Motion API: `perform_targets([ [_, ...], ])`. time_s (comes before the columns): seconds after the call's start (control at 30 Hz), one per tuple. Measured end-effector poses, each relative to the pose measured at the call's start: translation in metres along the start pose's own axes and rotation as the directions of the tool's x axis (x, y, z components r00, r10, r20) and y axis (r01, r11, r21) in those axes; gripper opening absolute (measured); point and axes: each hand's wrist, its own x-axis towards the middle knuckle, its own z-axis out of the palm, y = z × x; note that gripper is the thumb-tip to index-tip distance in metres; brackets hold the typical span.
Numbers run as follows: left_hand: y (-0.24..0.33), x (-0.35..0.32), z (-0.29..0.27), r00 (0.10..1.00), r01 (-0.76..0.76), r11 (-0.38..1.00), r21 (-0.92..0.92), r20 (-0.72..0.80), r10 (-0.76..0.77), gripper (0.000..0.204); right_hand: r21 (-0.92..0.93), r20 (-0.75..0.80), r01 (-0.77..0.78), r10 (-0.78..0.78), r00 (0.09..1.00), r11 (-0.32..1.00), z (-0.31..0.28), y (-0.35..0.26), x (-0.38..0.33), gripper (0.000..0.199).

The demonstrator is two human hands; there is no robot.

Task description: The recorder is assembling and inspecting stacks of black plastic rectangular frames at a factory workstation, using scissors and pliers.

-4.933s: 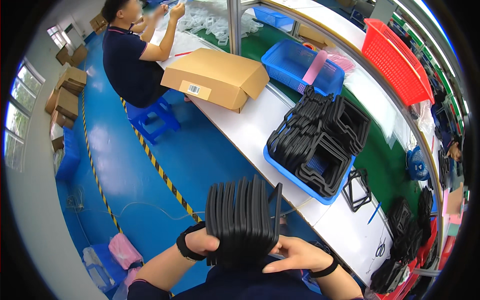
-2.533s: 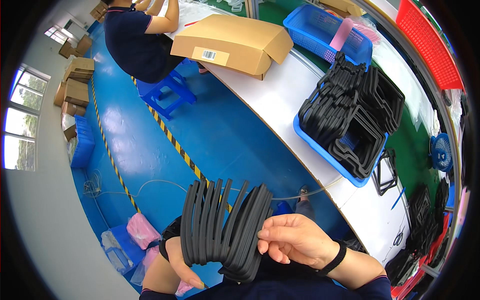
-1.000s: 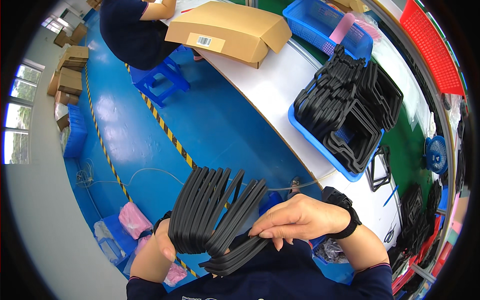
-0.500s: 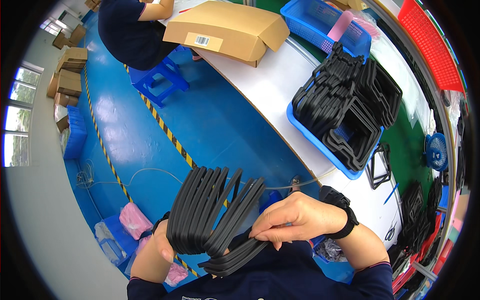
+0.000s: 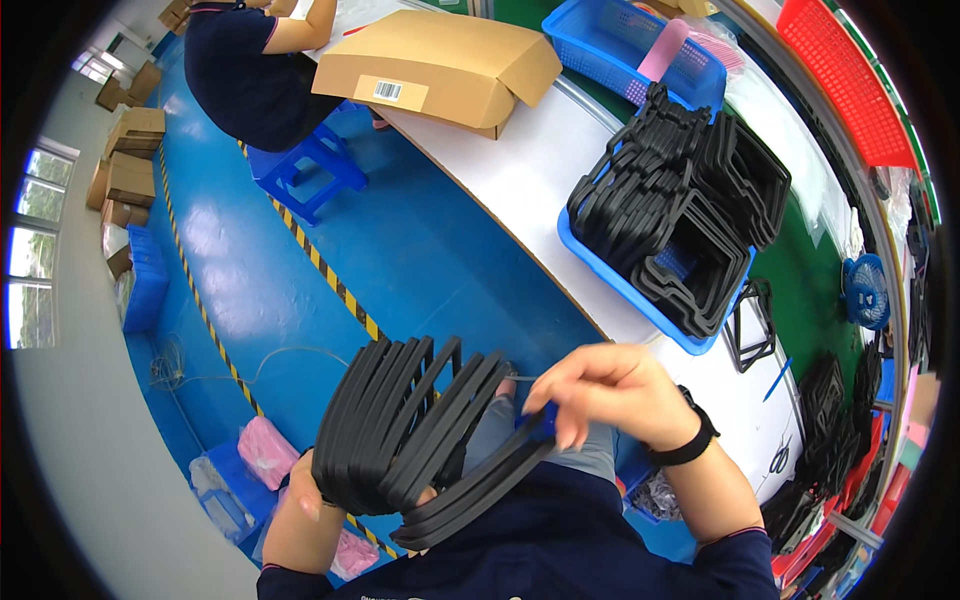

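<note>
Head cam: I'm holding a stack of black gaskets over my lap, above the blue floor. Left hand is sitting under the stack's lower left end, mostly hidden by it, fingers wrapping up around the bunch, so it's clenching the stack. Gaskets are fanning out upward and to the right from that grip, w/ gaps showing between the upper ends.

Right hand is sitting just right of the stack, fingertips pinching the far end of the lowest gaskets, which are lying flatter than the rest and running diagonally down toward my left wrist. A black band is circling my right wrist.

Up right on the white table, a blue bin is holding a heap of more black gaskets, well apart from my hands. A cardboard box is lying further along the table, and another person is sitting at it on a blue stool.
</note>
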Motion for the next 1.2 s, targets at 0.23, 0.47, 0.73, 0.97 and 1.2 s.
perform_targets([
  [0.23, 0.006, 0.007, 0.003, 1.0, 0.014, 1.0, 0.02, 0.0, -0.014, 0.093, -0.239, -0.315, 0.171, -0.243, 0.918, 0.956, -0.028, 0.049, -0.022, 0.015],
  [0.47, 0.009, 0.008, 0.007, 1.0, 0.02, 0.999, 0.032, -0.015, -0.019, 0.093, -0.586, 0.136, 0.527, -0.566, 0.813, 0.616, 0.016, 0.015, -0.004, 0.015],
  [0.73, 0.004, 0.006, 0.01, 1.0, 0.016, 0.999, 0.032, -0.02, -0.015, 0.094, -0.526, 0.412, 0.613, -0.454, 0.79, 0.589, 0.018, 0.009, 0.014, 0.017],
  [0.97, 0.001, 0.006, 0.01, 1.0, 0.014, 0.999, 0.038, -0.022, -0.013, 0.094, -0.493, 0.426, 0.609, -0.438, 0.792, 0.622, 0.017, 0.012, 0.015, 0.011],
  [1.2, 0.004, 0.009, 0.011, 1.0, 0.012, 0.999, 0.045, -0.025, -0.011, 0.094, -0.638, 0.015, 0.398, -0.507, 0.862, 0.659, 0.001, 0.005, 0.005, 0.005],
])
